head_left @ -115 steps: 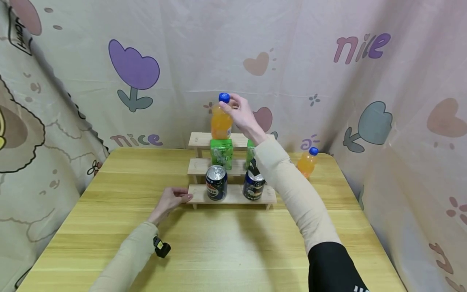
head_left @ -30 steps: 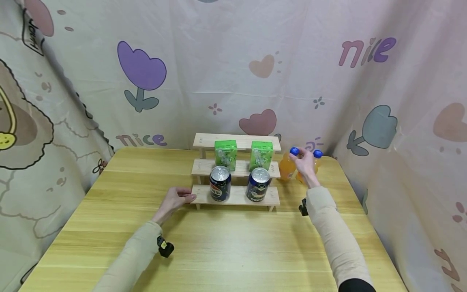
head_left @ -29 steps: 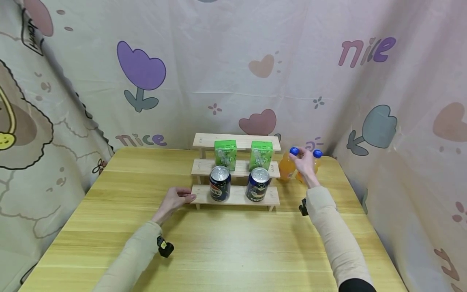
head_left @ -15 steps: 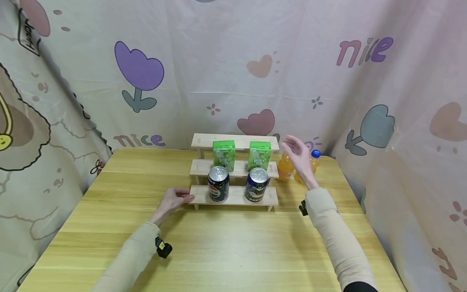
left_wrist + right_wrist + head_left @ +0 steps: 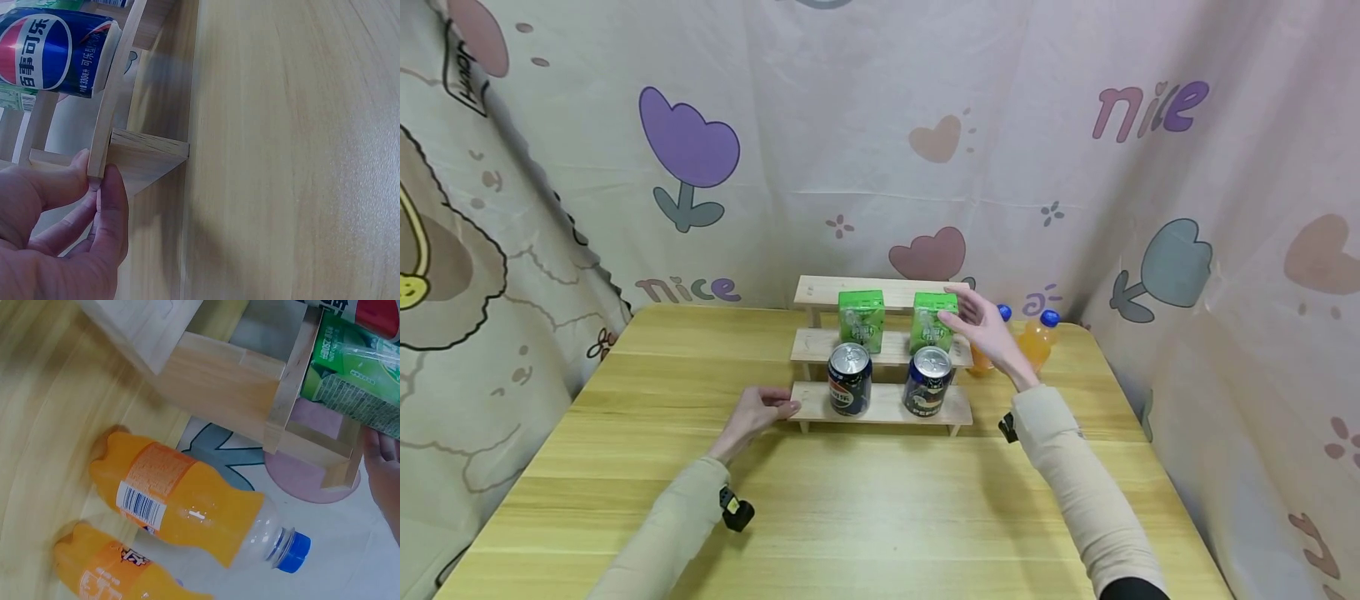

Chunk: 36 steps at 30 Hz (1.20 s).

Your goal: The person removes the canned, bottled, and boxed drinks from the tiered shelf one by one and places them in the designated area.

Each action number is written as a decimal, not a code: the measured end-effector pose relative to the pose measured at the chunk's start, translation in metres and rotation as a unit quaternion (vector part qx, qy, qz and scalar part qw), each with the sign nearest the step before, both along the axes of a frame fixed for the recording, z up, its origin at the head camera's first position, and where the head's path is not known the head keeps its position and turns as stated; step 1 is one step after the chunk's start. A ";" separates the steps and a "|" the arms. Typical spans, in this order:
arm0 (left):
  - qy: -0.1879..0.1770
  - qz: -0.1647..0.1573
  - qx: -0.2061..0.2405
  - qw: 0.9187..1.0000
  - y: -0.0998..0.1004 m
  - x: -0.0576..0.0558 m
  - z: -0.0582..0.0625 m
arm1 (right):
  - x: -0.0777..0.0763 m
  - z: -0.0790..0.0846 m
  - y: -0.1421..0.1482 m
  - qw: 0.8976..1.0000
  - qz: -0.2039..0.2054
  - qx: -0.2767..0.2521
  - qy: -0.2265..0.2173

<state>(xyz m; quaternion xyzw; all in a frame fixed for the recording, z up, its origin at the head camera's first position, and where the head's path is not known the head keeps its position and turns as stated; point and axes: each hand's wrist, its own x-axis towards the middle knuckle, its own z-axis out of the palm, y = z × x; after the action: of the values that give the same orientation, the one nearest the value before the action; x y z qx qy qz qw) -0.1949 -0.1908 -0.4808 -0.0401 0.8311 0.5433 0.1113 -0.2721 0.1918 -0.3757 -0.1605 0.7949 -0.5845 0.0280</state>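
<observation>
At the left end of the lowest tier, my left hand (image 5: pixel 758 414) pinches the board of the three-tier wooden shelf (image 5: pixel 883 406); the left wrist view shows thumb and fingers on either side of the board (image 5: pixel 103 134). My right hand (image 5: pixel 988 332) is at the right green drink carton (image 5: pixel 931 323), thumb before it and fingers by its back edge, with a gap still visible; firm contact cannot be told. A second green carton (image 5: pixel 861 321) stands left on the same middle tier. Two dark blue cola cans (image 5: pixel 849 385) stand on the lowest tier.
Two orange soda bottles with blue caps stand on the table right of the shelf, one (image 5: pixel 1036 342) further right, the nearer one (image 5: pixel 187 494) partly behind my right hand. A patterned curtain (image 5: pixel 820 125) hangs behind and beside the wooden table (image 5: pixel 865 517).
Earlier my right hand held an orange bottle over the top tier, then set it on the table beside the other and let go. It has since moved left to the carton. My left hand stays put.
</observation>
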 end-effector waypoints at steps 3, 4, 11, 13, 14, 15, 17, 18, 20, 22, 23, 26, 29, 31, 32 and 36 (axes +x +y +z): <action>0.000 -0.001 -0.002 1.000 0.000 0.000 0.001 | -0.001 -0.002 -0.003 1.000 -0.005 -0.003 -0.005; -0.002 0.000 -0.001 1.000 0.000 0.000 0.001 | -0.002 -0.002 -0.003 1.000 -0.007 -0.004 -0.006; -0.004 0.001 0.003 1.000 0.001 0.001 0.002 | 0.000 -0.001 -0.008 1.000 -0.019 -0.016 -0.003; -0.002 -0.002 0.004 1.000 0.001 0.001 0.002 | 0.001 -0.001 -0.008 1.000 -0.022 -0.015 -0.002; -0.002 -0.001 0.003 1.000 0.001 0.001 0.002 | 0.002 0.000 -0.008 1.000 -0.025 -0.013 -0.002; -0.001 -0.001 0.000 1.000 0.001 0.001 0.002 | 0.002 0.000 -0.009 1.000 -0.028 -0.011 -0.001; 0.001 -0.003 -0.004 1.000 0.001 0.002 0.003 | 0.003 0.000 -0.009 0.999 -0.034 -0.012 -0.003; 0.002 -0.004 -0.006 1.000 0.002 0.002 0.002 | 0.003 0.000 -0.009 0.999 -0.036 -0.014 -0.003; 0.002 -0.003 -0.009 1.000 0.002 0.002 0.003 | 0.004 0.000 -0.010 0.999 -0.044 -0.020 -0.002; 0.001 -0.001 -0.007 1.000 0.002 0.002 0.002 | 0.006 0.000 -0.010 0.998 -0.051 -0.026 0.000; -0.001 0.001 -0.007 1.000 0.001 0.001 0.002 | 0.007 0.000 -0.009 0.998 -0.055 -0.029 0.002; -0.002 0.002 -0.005 1.000 0.001 0.001 0.000 | 0.008 -0.001 -0.008 0.997 -0.065 -0.041 0.006; -0.002 0.002 -0.004 1.000 0.001 0.000 0.000 | 0.010 -0.002 -0.005 0.996 -0.070 -0.055 0.011; -0.004 0.003 -0.003 1.000 0.001 0.000 0.000 | 0.013 -0.001 -0.003 0.995 -0.073 -0.066 0.018; -0.004 0.002 -0.002 1.000 0.001 0.000 0.000 | 0.014 -0.001 -0.002 0.994 -0.074 -0.074 0.021; -0.002 -0.003 0.001 1.000 0.001 0.000 0.001 | 0.021 0.001 0.005 0.991 -0.081 -0.097 0.036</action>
<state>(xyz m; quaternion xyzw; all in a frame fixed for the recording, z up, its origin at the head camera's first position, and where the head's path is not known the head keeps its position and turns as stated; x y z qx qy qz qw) -0.1946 -0.1901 -0.4794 -0.0386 0.8303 0.5440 0.1147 -0.2506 0.1968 -0.3742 -0.1187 0.7455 -0.6527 -0.0641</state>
